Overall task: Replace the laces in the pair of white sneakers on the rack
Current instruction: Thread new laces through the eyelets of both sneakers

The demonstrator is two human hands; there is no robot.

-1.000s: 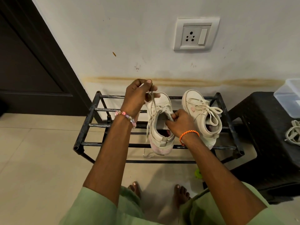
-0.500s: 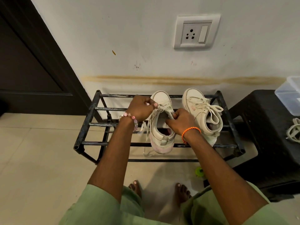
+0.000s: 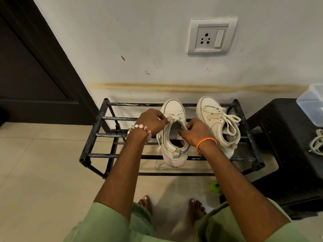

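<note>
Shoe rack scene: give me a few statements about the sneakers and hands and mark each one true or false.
1. Both sneakers sit on the black metal rack. True.
2. The right sneaker has had its lace removed. False: it is laced and tied in a bow.
3. The left hand pinches the lace near the toe end of the left sneaker. True.
4. The right hand rests on the right sneaker. False: it grips the left sneaker's tongue area.
5. A wall socket is above the rack. True.
</note>
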